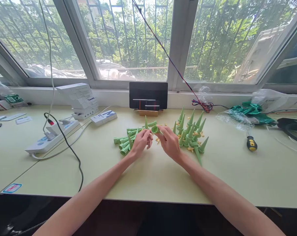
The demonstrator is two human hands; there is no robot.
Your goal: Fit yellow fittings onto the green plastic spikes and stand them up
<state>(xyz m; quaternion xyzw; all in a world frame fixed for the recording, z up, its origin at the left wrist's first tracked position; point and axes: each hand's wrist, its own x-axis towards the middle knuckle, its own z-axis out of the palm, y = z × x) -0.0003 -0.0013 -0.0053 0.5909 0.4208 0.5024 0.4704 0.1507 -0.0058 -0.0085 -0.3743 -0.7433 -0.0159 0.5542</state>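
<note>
In the head view my right hand (171,141) pinches a green hollow plastic cone (155,129), its round open end facing me. My left hand (140,142) is close beside it with thumb and forefinger drawn together; whatever lies between them is too small or hidden to make out. Behind the left fingertips a pointed green cone (146,122) stands upright. Several green tubes (125,150) lie in a pile left of my left hand, partly covered by it. Right of my right hand is a cluster of upright green pointed cones (187,139), with small yellow pieces (190,149) scattered among them.
A tablet (148,91) leans at the back, with a phone (149,105) before it. At left are a power strip (52,136), black cable (71,147) and white boxes (83,101). A yellow-black screwdriver (251,143) and green plastic wrapping (249,111) lie at right.
</note>
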